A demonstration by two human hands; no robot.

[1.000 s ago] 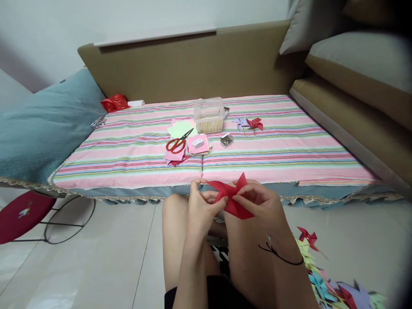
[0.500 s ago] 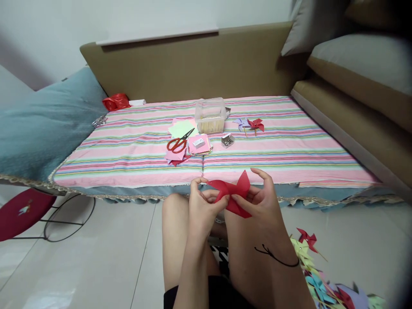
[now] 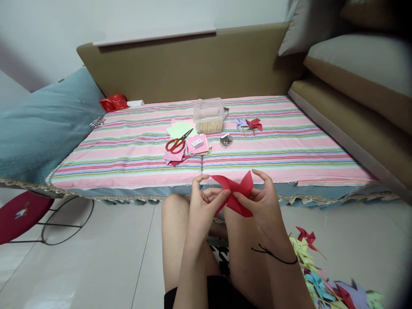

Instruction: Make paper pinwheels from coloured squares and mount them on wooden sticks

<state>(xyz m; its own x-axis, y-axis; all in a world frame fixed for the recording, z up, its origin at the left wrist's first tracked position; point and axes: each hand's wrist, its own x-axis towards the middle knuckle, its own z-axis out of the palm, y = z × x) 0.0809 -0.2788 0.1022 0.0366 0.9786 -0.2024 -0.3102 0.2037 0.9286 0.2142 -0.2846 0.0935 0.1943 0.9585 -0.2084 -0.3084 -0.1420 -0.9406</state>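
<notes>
A red paper pinwheel shape (image 3: 237, 189), its corners folded in, is held above the knees between both hands. My left hand (image 3: 204, 206) pinches its left side, thumb near the middle and index finger raised by the upper left point. On the right side my right hand (image 3: 264, 204) grips it, with the thumb at the centre and the index finger up beside the upper right point. No stick or pin shows in the red paper. Beyond the hands, orange-handled scissors (image 3: 177, 143) lie on paper sheets (image 3: 180, 128).
On the striped cloth (image 3: 135, 150) stand a clear box of sticks (image 3: 209, 122) and a small box of metal pieces (image 3: 226, 140). Two pinwheels (image 3: 254, 124) lie to their right. Several pinwheels (image 3: 317, 285) are heaped at lower right. A red stool (image 3: 24, 216) is at left.
The red paper has shifted slightly right and its left corner stands further from the left index fingertip. Both hands keep their hold.
</notes>
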